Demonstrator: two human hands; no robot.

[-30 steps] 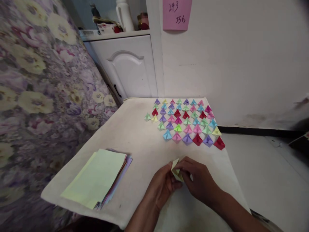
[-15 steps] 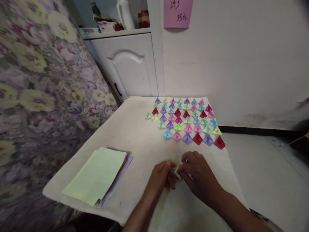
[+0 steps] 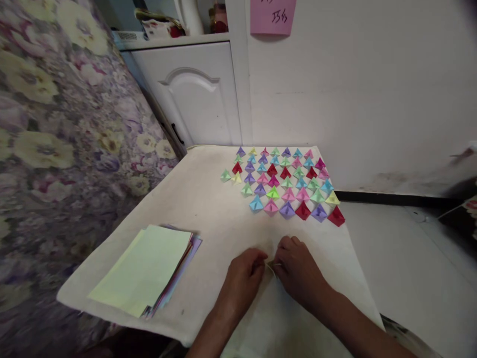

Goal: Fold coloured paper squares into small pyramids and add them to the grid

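Note:
Near the front of the cloth-covered table (image 3: 208,233), both hands pinch a small piece of pale folded paper (image 3: 271,267) between them. My left hand (image 3: 246,273) is closed on its left side, with thumb and fingers together. On the other side my right hand (image 3: 298,268) is closed too, knuckles up, hiding much of the paper. Just beyond the hands lie rows of small folded paper boats in many colours; a red boat (image 3: 336,216) ends the nearest row at the right, and a blue boat (image 3: 256,204) begins it at the left.
A stack of coloured paper (image 3: 145,268), pale green sheet uppermost, lies at the table's left. A floral curtain (image 3: 74,149) hangs beside it. Behind stand a white cabinet (image 3: 197,94) and a wall with a pink note (image 3: 272,17).
The hands have turned the pale paper so that it shows as a thin edge, with the fingers closing nearer around it. The whole view has tilted slightly down.

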